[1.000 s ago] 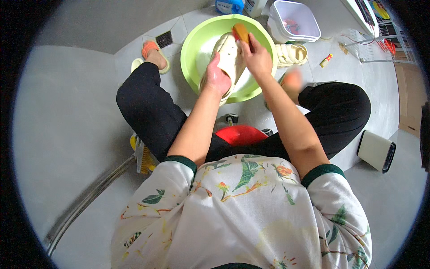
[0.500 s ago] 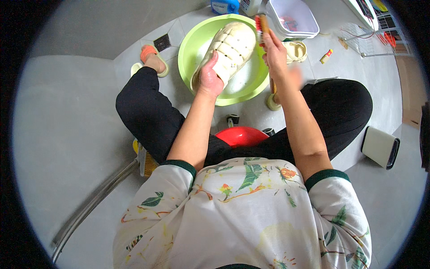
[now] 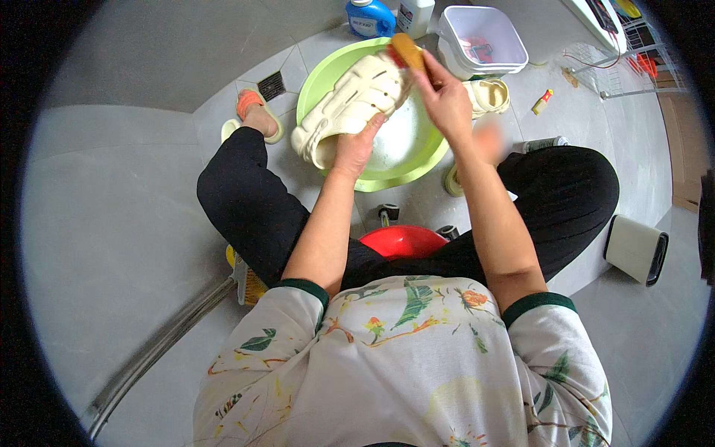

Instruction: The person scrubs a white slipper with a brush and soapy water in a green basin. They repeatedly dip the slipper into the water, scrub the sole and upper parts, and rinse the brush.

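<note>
My left hand (image 3: 355, 151) grips a cream clog (image 3: 356, 95) near its foot opening, with the thumb along its side. The clog is tilted sideways above a light green basin (image 3: 436, 155) that has foamy water in it. In my right hand (image 3: 448, 106) is a scrub brush (image 3: 407, 51) with a yellow-brown handle. Its red bristles meet the toe end of the clog, though the exact contact is partly hidden by the handle. A second cream clog (image 3: 491, 97) lies on the floor right of the basin.
Behind the basin stand a blue bottle (image 3: 370, 18), a white bottle (image 3: 415, 16) and a white bucket (image 3: 447, 56). A small yellow-and-red tool (image 3: 543, 101) lies at the right. A red stool seat (image 3: 404, 242) is between my legs; a white bin (image 3: 633, 249) lies farther right.
The clog has rolled onto its side and shifted left and nearer, showing its foot opening. The brush has come from right of the basin leftward to the clog's toe.
</note>
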